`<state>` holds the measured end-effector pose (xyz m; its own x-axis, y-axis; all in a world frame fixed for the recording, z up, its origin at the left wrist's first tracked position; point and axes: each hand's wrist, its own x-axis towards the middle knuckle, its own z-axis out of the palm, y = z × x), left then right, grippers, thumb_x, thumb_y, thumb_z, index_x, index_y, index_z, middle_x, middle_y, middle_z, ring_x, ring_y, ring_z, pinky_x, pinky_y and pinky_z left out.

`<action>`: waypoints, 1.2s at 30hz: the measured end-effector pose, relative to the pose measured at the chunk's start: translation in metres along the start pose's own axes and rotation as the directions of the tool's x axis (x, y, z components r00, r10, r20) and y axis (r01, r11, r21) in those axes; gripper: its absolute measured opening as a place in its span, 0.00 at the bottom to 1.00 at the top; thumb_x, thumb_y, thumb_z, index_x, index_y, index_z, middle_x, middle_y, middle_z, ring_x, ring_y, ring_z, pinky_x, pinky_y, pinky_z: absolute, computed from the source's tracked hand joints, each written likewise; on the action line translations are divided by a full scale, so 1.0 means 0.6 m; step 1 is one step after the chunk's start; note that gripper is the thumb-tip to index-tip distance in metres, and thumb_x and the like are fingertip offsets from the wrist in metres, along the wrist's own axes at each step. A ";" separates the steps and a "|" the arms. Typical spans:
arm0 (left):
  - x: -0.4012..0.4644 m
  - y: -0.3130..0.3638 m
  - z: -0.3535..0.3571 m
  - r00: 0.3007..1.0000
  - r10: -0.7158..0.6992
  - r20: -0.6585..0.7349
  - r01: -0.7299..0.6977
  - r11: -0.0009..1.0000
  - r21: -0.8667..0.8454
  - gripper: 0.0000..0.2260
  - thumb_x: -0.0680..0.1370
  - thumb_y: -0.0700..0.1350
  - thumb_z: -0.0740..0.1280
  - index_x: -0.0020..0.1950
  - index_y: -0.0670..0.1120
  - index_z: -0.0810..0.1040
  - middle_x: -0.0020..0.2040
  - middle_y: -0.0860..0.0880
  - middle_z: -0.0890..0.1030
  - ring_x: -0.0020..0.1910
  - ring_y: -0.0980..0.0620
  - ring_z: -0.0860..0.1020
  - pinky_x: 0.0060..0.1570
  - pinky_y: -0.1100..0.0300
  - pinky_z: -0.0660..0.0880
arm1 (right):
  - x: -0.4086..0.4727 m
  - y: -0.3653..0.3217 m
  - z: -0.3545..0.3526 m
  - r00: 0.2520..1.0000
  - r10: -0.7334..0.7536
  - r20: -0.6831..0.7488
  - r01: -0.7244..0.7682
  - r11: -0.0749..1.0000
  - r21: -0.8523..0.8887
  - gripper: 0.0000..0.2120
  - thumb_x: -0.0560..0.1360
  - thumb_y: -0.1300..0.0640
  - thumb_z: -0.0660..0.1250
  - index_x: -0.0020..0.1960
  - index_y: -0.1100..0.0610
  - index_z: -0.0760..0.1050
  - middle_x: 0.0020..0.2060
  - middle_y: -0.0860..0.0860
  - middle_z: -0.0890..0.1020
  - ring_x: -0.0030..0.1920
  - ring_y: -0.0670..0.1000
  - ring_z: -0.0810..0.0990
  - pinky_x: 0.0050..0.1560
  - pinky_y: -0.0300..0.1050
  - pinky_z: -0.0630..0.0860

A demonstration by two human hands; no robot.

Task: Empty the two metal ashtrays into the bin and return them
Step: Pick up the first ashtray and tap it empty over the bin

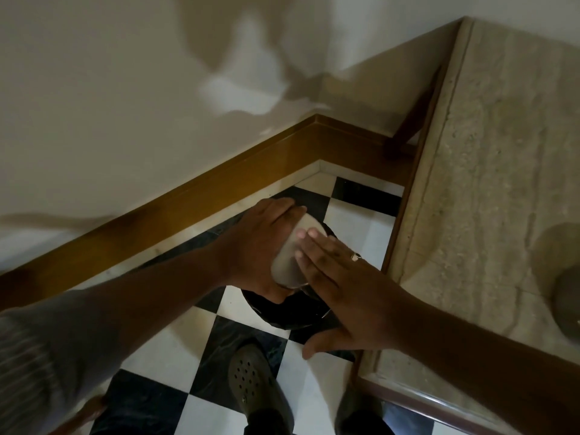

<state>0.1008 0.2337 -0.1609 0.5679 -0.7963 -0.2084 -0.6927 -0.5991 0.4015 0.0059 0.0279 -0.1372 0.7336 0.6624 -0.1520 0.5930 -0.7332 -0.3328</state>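
Note:
My left hand grips a round metal ashtray, turned upside down and tilted over the black bin on the floor. My right hand is flat, fingers together, with the fingertips touching the ashtray's upturned base. A ring shows on one finger. Most of the bin is hidden under both hands. A second metal ashtray sits at the right edge of the view on the stone counter, only partly in view.
The bin stands in a corner on a black-and-white checkered floor, against a wooden skirting board and cream wall. The counter edge runs close along the right. My feet in dark clogs stand just before the bin.

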 end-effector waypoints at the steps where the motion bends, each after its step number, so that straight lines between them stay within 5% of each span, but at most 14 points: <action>1: -0.002 -0.001 0.003 1.000 0.002 -0.014 -0.002 1.000 -0.020 0.53 0.58 0.69 0.74 0.73 0.40 0.62 0.70 0.39 0.70 0.69 0.41 0.69 0.68 0.46 0.70 | 0.002 -0.002 -0.002 1.000 0.005 -0.023 -0.005 1.000 0.015 0.56 0.67 0.23 0.56 0.75 0.67 0.52 0.76 0.65 0.54 0.78 0.62 0.50 0.77 0.58 0.56; 8: -0.014 -0.016 0.017 0.999 -0.032 0.021 0.032 0.999 -0.017 0.54 0.58 0.69 0.73 0.73 0.37 0.63 0.69 0.38 0.71 0.67 0.41 0.70 0.65 0.45 0.72 | 0.015 -0.004 0.013 0.997 -0.001 0.077 -0.001 1.000 0.030 0.58 0.66 0.22 0.55 0.77 0.64 0.48 0.77 0.64 0.52 0.78 0.61 0.47 0.78 0.56 0.50; 11: -0.020 -0.021 0.022 0.999 -0.049 0.014 0.049 0.999 -0.021 0.55 0.57 0.69 0.74 0.74 0.38 0.62 0.70 0.39 0.70 0.67 0.41 0.70 0.64 0.47 0.73 | 0.022 -0.011 0.022 0.990 0.009 0.140 -0.014 0.999 0.035 0.59 0.65 0.22 0.57 0.77 0.65 0.49 0.78 0.64 0.51 0.78 0.62 0.48 0.75 0.63 0.58; 15: -0.027 -0.011 0.027 0.997 -0.040 -0.066 0.033 0.993 -0.112 0.51 0.59 0.67 0.74 0.71 0.37 0.66 0.68 0.38 0.73 0.67 0.42 0.70 0.66 0.50 0.70 | 0.026 -0.017 0.017 0.999 0.010 0.040 -0.012 0.999 0.048 0.58 0.65 0.23 0.58 0.76 0.67 0.52 0.77 0.66 0.53 0.78 0.63 0.50 0.76 0.61 0.57; 18: -0.033 -0.004 0.022 0.997 -0.056 -0.048 0.051 0.993 -0.103 0.54 0.58 0.69 0.75 0.73 0.38 0.65 0.69 0.40 0.72 0.66 0.45 0.69 0.64 0.57 0.67 | 0.022 -0.022 0.019 0.996 -0.017 0.093 0.014 0.999 0.033 0.60 0.64 0.22 0.59 0.77 0.67 0.51 0.77 0.66 0.53 0.78 0.64 0.50 0.74 0.63 0.59; 36: -0.041 -0.003 0.018 0.999 -0.023 0.022 0.023 1.000 0.005 0.56 0.56 0.70 0.72 0.75 0.39 0.61 0.70 0.41 0.68 0.66 0.46 0.67 0.63 0.56 0.65 | -0.004 -0.028 0.032 0.999 -0.006 0.049 0.008 0.998 -0.056 0.56 0.66 0.24 0.61 0.76 0.66 0.55 0.76 0.65 0.59 0.76 0.63 0.56 0.74 0.60 0.62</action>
<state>0.0833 0.2532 -0.1659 0.5738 -0.7838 -0.2375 -0.6817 -0.6178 0.3918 -0.0122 0.0414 -0.1491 0.7132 0.6732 -0.1953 0.6167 -0.7351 -0.2816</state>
